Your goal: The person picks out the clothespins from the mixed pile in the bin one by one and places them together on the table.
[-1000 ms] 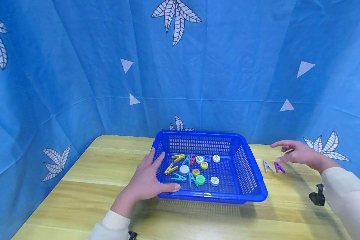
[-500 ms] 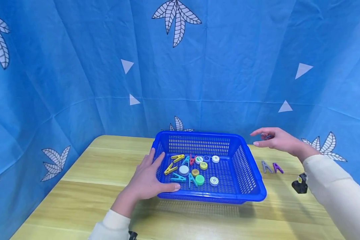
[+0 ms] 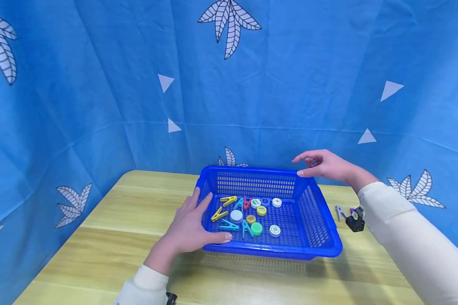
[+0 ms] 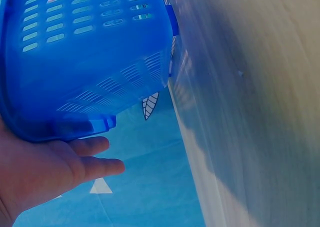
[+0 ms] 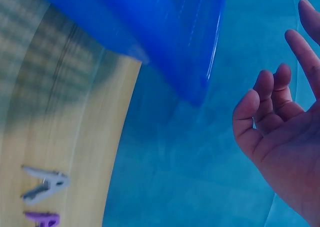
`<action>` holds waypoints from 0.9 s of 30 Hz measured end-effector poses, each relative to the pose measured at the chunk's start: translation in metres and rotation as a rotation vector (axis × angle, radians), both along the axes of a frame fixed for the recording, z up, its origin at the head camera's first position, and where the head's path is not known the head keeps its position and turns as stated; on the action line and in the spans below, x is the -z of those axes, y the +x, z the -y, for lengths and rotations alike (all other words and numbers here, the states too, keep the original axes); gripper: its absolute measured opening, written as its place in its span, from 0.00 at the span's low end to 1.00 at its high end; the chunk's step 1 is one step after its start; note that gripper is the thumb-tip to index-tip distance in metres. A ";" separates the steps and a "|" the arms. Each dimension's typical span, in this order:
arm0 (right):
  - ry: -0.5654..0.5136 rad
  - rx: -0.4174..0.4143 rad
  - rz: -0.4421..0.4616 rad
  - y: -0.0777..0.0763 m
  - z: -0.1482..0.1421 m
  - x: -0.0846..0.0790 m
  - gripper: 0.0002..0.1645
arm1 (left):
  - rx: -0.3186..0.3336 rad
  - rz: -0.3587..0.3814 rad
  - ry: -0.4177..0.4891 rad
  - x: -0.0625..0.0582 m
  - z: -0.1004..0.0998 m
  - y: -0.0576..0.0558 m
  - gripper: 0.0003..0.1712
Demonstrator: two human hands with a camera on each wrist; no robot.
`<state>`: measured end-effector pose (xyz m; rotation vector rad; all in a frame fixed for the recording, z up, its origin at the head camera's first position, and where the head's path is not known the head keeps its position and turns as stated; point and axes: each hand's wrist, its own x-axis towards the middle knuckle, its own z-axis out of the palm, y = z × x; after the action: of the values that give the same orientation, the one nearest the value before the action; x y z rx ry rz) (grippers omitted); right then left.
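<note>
A blue plastic basket [image 3: 267, 253] holds yellow, light-blue and red clothespins and several bottle caps in white, yellow, green and blue. My left hand [image 3: 188, 224] rests on its left end, fingers spread and straight, thumb lying along the front rim. In the left wrist view two straight fingers [image 4: 102, 166] stick out past the rim. Above the basket's far right corner hovers my right hand [image 3: 324, 165], its fingers loosely bent. Nothing shows in that palm [image 5: 295, 152] in the right wrist view. On the table, right of the basket, lie a grey clothespin [image 5: 47, 183] and a purple clothespin [image 5: 45, 218].
The wooden table [image 3: 99, 237] bears the basket. A blue curtain [image 3: 290, 84] with leaf and triangle prints hangs behind and at the sides. A black wrist mount [image 3: 355, 221] under the right forearm partly covers the purple clothespin in the head view.
My right hand has moved left and up from beside the grey and purple clothespins to above the basket's far right corner. My left hand stays on the basket.
</note>
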<state>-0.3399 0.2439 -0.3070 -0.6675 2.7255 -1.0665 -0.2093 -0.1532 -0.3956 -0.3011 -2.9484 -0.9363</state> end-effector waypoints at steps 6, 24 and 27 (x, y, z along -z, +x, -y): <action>-0.031 -0.037 0.002 -0.002 0.013 0.005 0.27 | 0.008 -0.001 -0.002 0.000 -0.003 0.001 0.72; -0.101 -0.201 0.048 -0.009 0.058 0.015 0.24 | -0.010 -0.006 -0.010 0.000 -0.001 0.000 0.74; -0.105 -0.237 0.070 -0.010 0.068 0.022 0.26 | -0.007 -0.003 -0.005 0.000 0.000 0.000 0.73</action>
<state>-0.3501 0.1763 -0.3286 -0.9239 2.4691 -1.1554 -0.2093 -0.1528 -0.3952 -0.2918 -2.9477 -0.9278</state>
